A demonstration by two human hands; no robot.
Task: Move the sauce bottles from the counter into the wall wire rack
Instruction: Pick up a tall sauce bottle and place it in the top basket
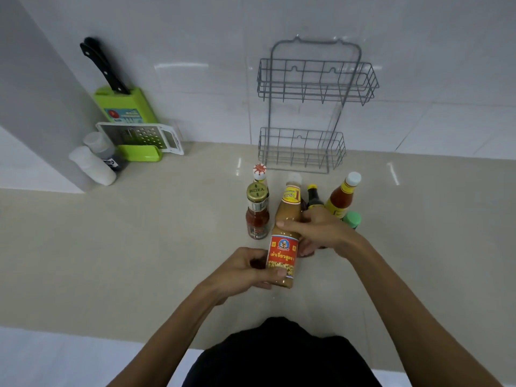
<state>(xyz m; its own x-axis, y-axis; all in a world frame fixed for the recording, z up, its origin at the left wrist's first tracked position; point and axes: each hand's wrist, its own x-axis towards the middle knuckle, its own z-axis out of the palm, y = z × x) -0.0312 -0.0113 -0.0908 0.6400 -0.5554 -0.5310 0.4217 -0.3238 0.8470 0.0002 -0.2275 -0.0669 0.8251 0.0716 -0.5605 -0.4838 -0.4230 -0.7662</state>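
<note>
At the centre of the frame both hands grasp a tan soybean-paste bottle [284, 241] with a red label. The left hand [245, 270] wraps its lower end, thumb across the label's bottom edge; the right hand [321, 233] closes around its shoulder from the right, fingers over the glass just above the label. The bottle tilts slightly, its pale cap toward the wall, and appears lifted off the beige bench [139, 247].

Just behind it, other sauce bottles stand on the bench: a red chili sauce bottle [257, 216] with a gold cap to its left, a bottle with a red-and-white cap [259, 171] behind that, a small dark sauce bottle [314, 198] to the right, an orange-red bottle with a white cap [343, 196] further right, and a green cap [352, 219] peeking out beside the right wrist.

On the white tiled wall at upper centre hangs the grey wire rack [312, 107], with two baskets, both bare.

At upper left of the frame, a green knife holder [125, 106] with a black-handled knife [104, 68] leans against the corner, a grater [139, 135] lies in front, and two white-capped containers [95, 160] lie beside it.
</note>
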